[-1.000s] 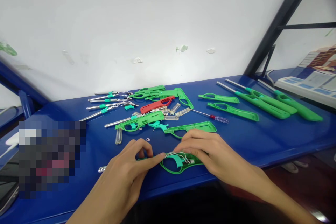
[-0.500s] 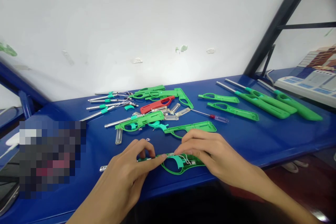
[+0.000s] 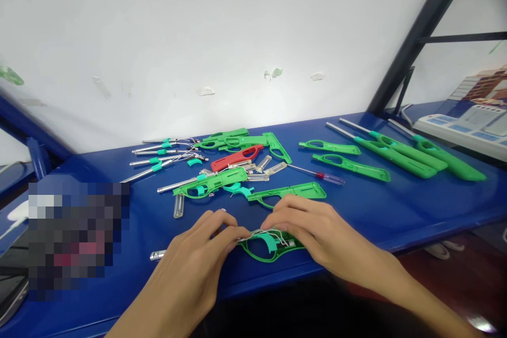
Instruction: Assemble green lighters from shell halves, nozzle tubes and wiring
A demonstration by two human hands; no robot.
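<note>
An opened green gas lighter (image 3: 263, 260) lies near the table's front edge, between my two hands. Its metal tube (image 3: 157, 255) sticks out to the left, past my left hand (image 3: 200, 253). That hand is closed at the lighter's front end, thumb and forefinger pinched where the white wires (image 3: 257, 232) come out. My right hand (image 3: 317, 224) is closed over the handle end, its fingertips at the wires above the teal trigger (image 3: 270, 241). The fingers partly hide the inside of the handle.
Behind lie another half-assembled lighter (image 3: 232, 177), an empty green shell half (image 3: 312, 190), a red shell half (image 3: 233, 159), clear fuel tanks (image 3: 179, 206) and a screwdriver (image 3: 332, 178). Several metal tubes with wires (image 3: 158, 161) lie left; assembled lighters (image 3: 400, 156) lie right.
My left thumb and forefinger have drawn together onto the wires at the lighter's front. The wires now arch higher above the trigger. My right hand has shifted slightly left.
</note>
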